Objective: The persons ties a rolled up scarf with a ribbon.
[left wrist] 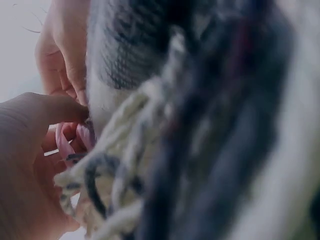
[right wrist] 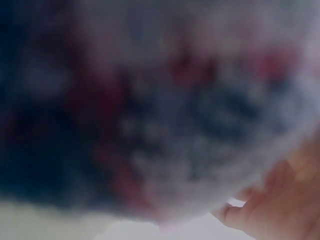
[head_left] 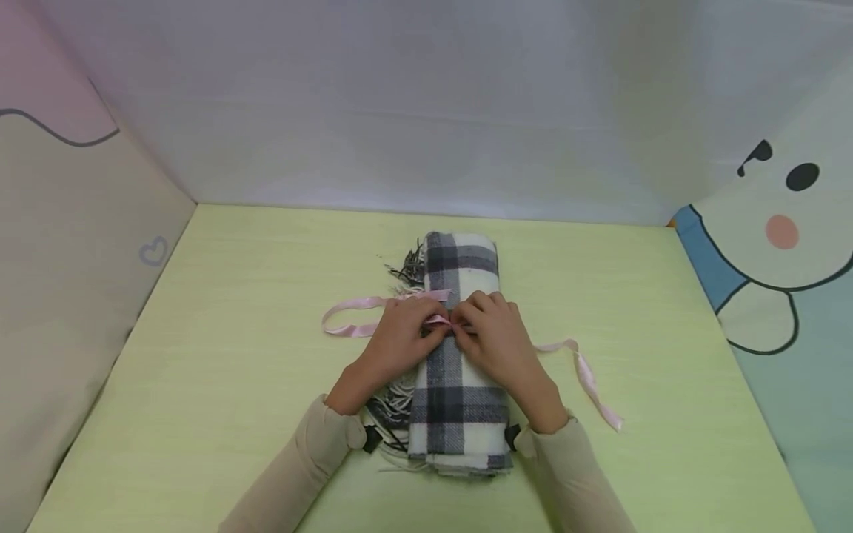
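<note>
A folded plaid scarf in grey and white lies lengthwise on the table, its fringe spilling out on the left side. Across its middle runs a pink ribbon, with one part looping out to the left and a loose end trailing to the right. My left hand pinches the ribbon on top of the scarf. Facing it, my right hand pinches the ribbon at the same spot, fingertips close to the left thumb. In the left wrist view, pink ribbon shows beside the left fingers. Blurred scarf fills most of the right wrist view.
The pale yellow-green table meets a white back wall. Printed side panels stand at left and right, the right one bearing a cartoon figure. Dark wrist cameras sit by both cuffs, close to the scarf.
</note>
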`<state>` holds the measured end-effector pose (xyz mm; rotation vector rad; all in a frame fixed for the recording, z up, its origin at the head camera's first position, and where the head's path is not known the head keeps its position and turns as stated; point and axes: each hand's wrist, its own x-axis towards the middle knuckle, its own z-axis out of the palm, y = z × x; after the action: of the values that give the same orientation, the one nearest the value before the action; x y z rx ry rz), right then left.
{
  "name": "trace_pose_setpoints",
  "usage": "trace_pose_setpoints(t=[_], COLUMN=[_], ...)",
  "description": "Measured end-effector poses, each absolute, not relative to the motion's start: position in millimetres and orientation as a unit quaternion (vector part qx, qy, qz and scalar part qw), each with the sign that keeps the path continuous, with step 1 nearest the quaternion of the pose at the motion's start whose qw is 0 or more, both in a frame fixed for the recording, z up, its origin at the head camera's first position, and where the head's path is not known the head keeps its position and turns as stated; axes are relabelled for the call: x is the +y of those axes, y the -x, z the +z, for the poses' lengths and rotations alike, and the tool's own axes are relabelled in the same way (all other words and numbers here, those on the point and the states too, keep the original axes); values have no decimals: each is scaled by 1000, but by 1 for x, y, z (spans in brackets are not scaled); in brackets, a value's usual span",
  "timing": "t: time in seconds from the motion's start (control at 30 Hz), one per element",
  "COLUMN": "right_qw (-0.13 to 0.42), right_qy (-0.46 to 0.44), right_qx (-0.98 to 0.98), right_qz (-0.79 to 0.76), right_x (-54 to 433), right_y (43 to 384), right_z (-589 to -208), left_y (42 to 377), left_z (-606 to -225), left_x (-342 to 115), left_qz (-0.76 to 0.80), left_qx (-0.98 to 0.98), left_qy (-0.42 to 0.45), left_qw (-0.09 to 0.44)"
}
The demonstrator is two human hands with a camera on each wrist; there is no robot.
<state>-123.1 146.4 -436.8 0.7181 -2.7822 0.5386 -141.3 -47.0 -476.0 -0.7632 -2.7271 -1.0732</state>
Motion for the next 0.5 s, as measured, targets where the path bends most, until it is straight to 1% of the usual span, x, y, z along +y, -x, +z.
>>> trace_pose_setpoints(t=[0.13, 0.33, 0.5], right_qw=[113, 120, 120], right_qy=[-231, -227, -227], right_qx=[-942, -938, -928], right_qz=[215, 233, 270], right_x=[148, 151, 154], right_y=[124, 125, 129], right_z=[-438, -436, -435], left_y=[144, 145, 148], left_z=[-476, -468, -457], left_x=[-45, -50, -57], left_qz=[-371, -353, -338], left_qx=[-897, -908, -901], left_qy=[238, 224, 270], left_qw=[41, 24, 21])
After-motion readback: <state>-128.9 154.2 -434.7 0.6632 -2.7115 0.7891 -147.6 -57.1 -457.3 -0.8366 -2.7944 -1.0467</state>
